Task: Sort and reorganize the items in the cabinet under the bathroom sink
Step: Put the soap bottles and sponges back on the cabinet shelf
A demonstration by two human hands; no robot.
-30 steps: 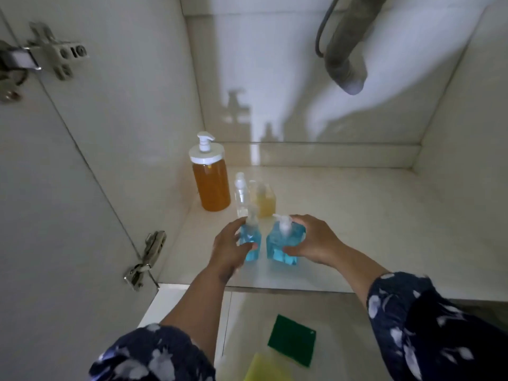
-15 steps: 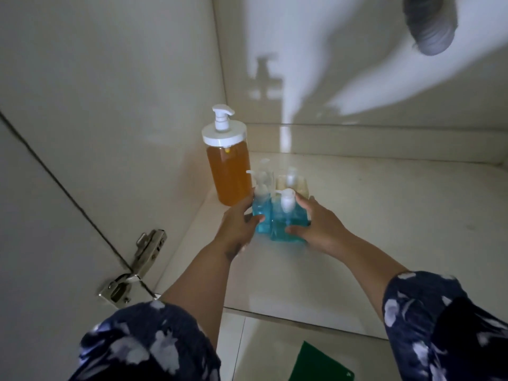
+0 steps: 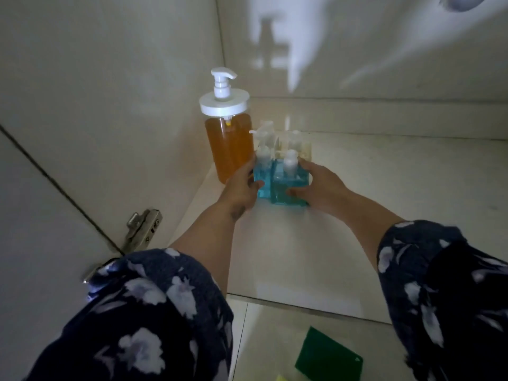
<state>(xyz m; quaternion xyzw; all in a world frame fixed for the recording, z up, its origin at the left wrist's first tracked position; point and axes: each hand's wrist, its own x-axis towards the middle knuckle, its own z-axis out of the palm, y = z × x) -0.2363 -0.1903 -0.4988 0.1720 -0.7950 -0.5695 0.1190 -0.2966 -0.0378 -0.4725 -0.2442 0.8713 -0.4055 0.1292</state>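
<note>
Two small pump bottles of blue liquid stand side by side on the cabinet floor [image 3: 384,204]. My left hand [image 3: 242,191] grips the narrower blue bottle [image 3: 262,182], and my right hand [image 3: 321,188] grips the wider blue bottle [image 3: 288,185]. Right behind them stand a clear pump bottle [image 3: 264,136] and a pale yellow pump bottle [image 3: 298,145], partly hidden. A tall orange pump bottle [image 3: 229,147] with a white lid stands at the left wall, touching my left fingers.
A door hinge [image 3: 141,229] sits on the left cabinet wall near the front edge. A green sponge [image 3: 328,356] lies on the tiled floor outside the cabinet. The grey drain pipe [image 3: 461,2] hangs at the top right.
Both hands have pushed the two blue bottles back and left, from near the cabinet's front edge up against the small bottles beside the orange one. The camera has come closer.
</note>
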